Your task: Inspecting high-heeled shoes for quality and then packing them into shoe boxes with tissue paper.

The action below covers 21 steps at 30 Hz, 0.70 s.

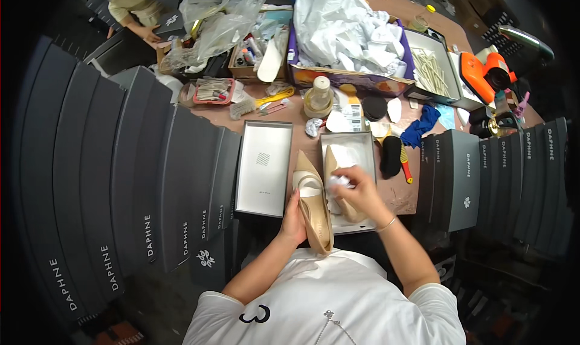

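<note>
A beige pointed-toe shoe (315, 219) is in my left hand (293, 221), which is closed around its side; the toe points away from me and a pale strap or lining shows across the opening. My right hand (360, 194) pinches a crumpled white wad (340, 182), blurred, perhaps paper or cloth. Below that hand, a second beige shoe (330, 164) lies in an open shoe box (370, 149) lined with white paper, partly hidden by my fingers. To the left of the held shoe lies the box's likely lid (264, 164), white inside with a dark rim.
Stacks of dark grey shoe boxes (139, 164) wall in the left, with more boxes (456, 182) on the right. Beyond lie a carton of crumpled white paper (347, 37), a pump bottle (319, 97), a brush (391, 155), a blue cloth (421, 126) and an orange tool (475, 76). Another person (136, 13) is at far left.
</note>
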### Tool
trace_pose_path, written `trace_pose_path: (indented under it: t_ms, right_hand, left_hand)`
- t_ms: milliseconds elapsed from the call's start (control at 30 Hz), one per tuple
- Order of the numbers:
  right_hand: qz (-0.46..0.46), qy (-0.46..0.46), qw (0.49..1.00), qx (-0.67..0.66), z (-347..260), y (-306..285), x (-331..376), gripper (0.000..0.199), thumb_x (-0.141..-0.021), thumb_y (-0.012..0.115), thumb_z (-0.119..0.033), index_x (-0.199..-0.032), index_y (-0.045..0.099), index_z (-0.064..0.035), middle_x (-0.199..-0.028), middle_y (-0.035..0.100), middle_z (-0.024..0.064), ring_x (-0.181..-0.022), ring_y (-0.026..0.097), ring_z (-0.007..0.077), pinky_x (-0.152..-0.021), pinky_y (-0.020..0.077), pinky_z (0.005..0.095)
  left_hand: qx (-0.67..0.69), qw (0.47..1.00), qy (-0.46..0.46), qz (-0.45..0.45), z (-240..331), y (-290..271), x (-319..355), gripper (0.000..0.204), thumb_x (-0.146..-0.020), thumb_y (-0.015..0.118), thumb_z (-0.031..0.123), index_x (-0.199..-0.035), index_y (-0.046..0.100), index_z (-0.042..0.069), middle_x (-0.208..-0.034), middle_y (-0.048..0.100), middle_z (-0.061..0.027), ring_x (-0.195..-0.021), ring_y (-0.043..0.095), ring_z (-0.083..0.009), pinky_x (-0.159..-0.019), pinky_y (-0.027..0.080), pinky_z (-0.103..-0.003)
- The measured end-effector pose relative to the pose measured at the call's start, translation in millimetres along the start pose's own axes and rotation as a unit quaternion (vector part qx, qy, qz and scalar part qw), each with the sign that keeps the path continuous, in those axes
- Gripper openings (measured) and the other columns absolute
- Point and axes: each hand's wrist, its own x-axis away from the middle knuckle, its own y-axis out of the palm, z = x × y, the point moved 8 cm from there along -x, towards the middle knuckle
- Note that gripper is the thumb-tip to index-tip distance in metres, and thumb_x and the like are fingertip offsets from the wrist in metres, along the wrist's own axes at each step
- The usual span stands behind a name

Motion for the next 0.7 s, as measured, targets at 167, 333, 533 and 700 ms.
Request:
trace_pose_path:
  t_ms: [167,333,533,700]
  right_hand:
    - [-0.016,-0.108,0.973,0.202,-28,25,45,0.042,-0.069,0.077,-0.016,-0.108,0.063,-0.0056,-0.091,0.055,0.0122,-0.082,0.057,0.0293,-0.072,0.0459,0.0356]
    - [0.019,-0.208,0.923,0.324,-54,5,57,0.027,-0.066,0.075,-0.012,-0.089,0.062,-0.0070,-0.092,0.056,0.0111,-0.085,0.056,0.0290,-0.073,0.0432,0.0370]
    - [0.113,-0.191,0.927,0.301,-38,18,52,0.021,-0.067,0.074,-0.014,-0.075,0.057,-0.0053,-0.087,0.056,0.0109,-0.078,0.056,0.0302,-0.069,0.0466,0.0399]
    - [0.121,-0.211,0.926,0.288,-53,11,55,0.025,-0.067,0.076,-0.013,-0.078,0.056,-0.0047,-0.084,0.054,0.0118,-0.079,0.055,0.0317,-0.068,0.0456,0.0392]
  left_hand:
    - [-0.040,0.999,0.025,-0.021,-17,16,-7,0.054,-0.098,0.039,0.049,-0.138,0.032,0.012,-0.129,0.049,-0.0098,-0.117,0.051,-0.0235,-0.098,0.044,-0.041]
    - [-0.110,0.991,0.057,-0.047,-14,30,0,0.050,-0.099,0.045,0.037,-0.141,0.025,0.017,-0.129,0.046,-0.0078,-0.120,0.047,-0.0209,-0.098,0.043,-0.038]
    - [-0.162,0.983,0.069,-0.050,-11,47,10,0.058,-0.098,0.049,0.024,-0.145,0.016,0.016,-0.133,0.041,-0.0085,-0.123,0.043,-0.0194,-0.100,0.041,-0.035]
    - [-0.164,0.981,0.059,-0.090,-15,41,8,0.051,-0.099,0.042,0.023,-0.143,0.020,0.016,-0.129,0.045,-0.0102,-0.116,0.051,-0.0214,-0.094,0.047,-0.037]
